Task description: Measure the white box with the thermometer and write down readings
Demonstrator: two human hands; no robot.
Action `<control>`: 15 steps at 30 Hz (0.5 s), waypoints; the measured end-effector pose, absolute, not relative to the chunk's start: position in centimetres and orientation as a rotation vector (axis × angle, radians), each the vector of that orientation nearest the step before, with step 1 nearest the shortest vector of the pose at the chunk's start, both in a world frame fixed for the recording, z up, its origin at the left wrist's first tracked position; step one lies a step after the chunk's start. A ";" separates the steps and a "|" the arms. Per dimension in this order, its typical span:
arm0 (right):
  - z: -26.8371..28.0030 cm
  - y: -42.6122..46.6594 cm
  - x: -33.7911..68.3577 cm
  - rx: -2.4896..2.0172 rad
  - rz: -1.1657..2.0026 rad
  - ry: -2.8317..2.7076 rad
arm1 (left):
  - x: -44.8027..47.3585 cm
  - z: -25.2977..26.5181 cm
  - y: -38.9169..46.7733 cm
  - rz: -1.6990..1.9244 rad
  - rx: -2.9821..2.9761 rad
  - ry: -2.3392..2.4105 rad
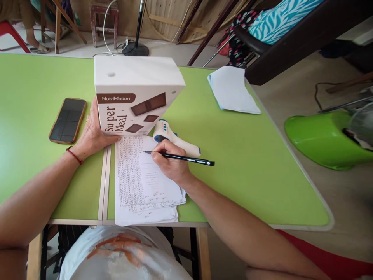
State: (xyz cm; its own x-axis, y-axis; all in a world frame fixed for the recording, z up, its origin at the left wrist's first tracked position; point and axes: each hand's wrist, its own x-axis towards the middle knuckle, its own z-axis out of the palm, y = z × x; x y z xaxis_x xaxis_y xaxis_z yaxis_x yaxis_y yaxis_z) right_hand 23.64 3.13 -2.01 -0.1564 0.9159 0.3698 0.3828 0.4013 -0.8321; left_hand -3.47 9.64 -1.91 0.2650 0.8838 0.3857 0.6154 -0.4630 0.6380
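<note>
My left hand [94, 130] grips the lower left side of a white box [140, 72] printed "NutriMotion Su-per Meal", its thumb along the bottom edge. In my right hand [172, 161] a black pen [192, 159] is pinched, its tip over the handwritten papers [132, 175]. Rows of small writing fill the left part of the top sheet. Just beyond my right hand lies a white and blue infrared thermometer [171, 136], partly hidden by the box and my fingers. The box covers the far end of the papers.
A phone in a brown case [67, 120] lies left of my left hand. Folded white paper [233, 89] rests at the far right of the green table [247, 175]. Beyond the right edge are a green bin [323, 140] and a seated person's patterned clothing [279, 23]. A metal seam crosses the table.
</note>
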 end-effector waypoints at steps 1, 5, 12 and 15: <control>-2.0 3.1 23.6 -1.144 0.731 -1.736 | -3.5 -2.0 9.7 1.036 2.173 1.365; -1.9 3.1 23.6 -1.159 0.754 -1.759 | -3.5 -2.1 9.7 1.069 2.153 1.349; -1.9 3.2 23.7 -1.142 0.740 -1.755 | -3.4 -1.8 9.6 1.043 2.143 1.377; -1.9 3.2 23.7 -1.132 0.718 -1.751 | -3.4 -1.8 9.6 1.058 2.148 1.361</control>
State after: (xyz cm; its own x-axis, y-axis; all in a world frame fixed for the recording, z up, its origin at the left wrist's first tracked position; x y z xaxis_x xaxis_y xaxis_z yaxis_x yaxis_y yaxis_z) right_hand 23.71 3.18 -1.87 -0.1727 0.9116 0.3730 0.3869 0.4110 -0.8254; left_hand -3.38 9.58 -1.77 0.2455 0.8875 0.3900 0.5972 -0.4554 0.6603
